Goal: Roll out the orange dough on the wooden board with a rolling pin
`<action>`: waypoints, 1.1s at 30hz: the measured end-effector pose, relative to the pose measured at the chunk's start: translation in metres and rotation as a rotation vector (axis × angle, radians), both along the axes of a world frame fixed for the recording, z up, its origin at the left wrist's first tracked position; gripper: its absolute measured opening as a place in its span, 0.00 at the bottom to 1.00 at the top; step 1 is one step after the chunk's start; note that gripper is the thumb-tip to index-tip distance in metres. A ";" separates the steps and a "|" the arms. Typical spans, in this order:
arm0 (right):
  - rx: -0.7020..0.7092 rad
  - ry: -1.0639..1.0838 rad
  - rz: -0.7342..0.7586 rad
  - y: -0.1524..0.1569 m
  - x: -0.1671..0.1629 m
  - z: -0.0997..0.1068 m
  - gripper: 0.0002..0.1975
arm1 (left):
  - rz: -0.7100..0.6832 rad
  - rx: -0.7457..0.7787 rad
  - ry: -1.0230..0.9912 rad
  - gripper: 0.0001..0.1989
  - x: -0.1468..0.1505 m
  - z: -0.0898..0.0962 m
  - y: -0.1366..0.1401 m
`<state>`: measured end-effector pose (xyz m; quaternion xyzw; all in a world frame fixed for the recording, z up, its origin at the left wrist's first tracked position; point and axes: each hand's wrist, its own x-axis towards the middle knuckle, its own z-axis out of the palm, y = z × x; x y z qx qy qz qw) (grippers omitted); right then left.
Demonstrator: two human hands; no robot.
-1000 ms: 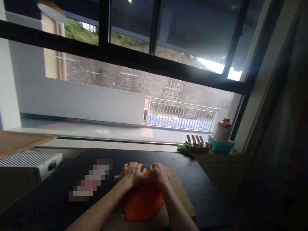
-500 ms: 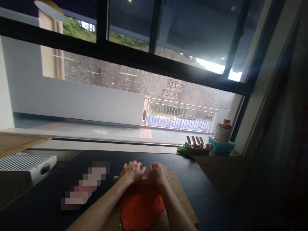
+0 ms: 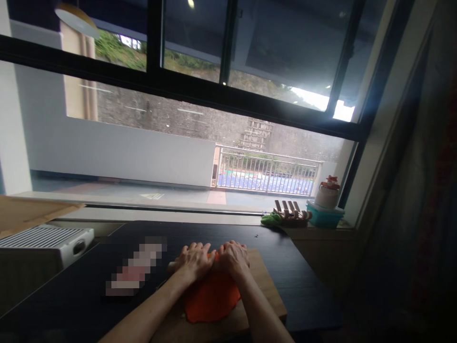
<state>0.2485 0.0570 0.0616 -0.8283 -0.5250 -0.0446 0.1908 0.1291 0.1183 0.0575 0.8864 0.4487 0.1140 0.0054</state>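
- An orange sheet (image 3: 213, 301), thin and rounded with an uneven edge, lies just on the near side of the hands; a little more orange shows between them.
- A rolling pin (image 3: 172, 267) lies across the sheet under the hands; one pale end pokes out left of the left hand, and the rest is mostly covered.
- The left hand (image 3: 195, 257) rests over the pin, back up, fingers stretched forward; the right hand (image 3: 233, 257) rests close beside it in the same way, its fingers more bent; whether either closes round the pin cannot be told.
- A wooden board (image 3: 266, 278) lies beneath all this, reaching out right of the right hand; under it is a dark table (image 3: 303, 286).
- Left of the hands, on the table, a pixelated patch (image 3: 134, 271) hides something; farther left stands a slatted white box (image 3: 46, 237), with a tan panel (image 3: 35, 212) above it.
- Beyond the hands to the right, by the window (image 3: 185, 88), sit a green cloth (image 3: 271, 219), a brown rack (image 3: 293, 215) and a teal box (image 3: 324, 216); a white bottle (image 3: 326, 197) with an orange top stands on the box.
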 end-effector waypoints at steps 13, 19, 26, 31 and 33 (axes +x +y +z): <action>-0.044 0.036 -0.050 0.029 0.015 0.003 0.20 | 0.015 -0.137 0.010 0.27 0.020 0.012 0.036; -0.012 0.026 -0.046 0.016 0.008 0.000 0.20 | 0.027 -0.090 -0.009 0.25 0.011 0.010 0.014; 0.000 -0.006 0.060 -0.008 0.002 -0.007 0.17 | 0.000 0.040 -0.010 0.24 -0.008 0.008 -0.018; 0.005 -0.039 0.085 -0.011 0.001 -0.003 0.17 | 0.004 0.045 0.013 0.22 -0.005 0.009 -0.013; 0.015 -0.044 0.068 -0.006 0.001 -0.001 0.19 | 0.008 0.053 0.009 0.22 0.000 0.009 -0.005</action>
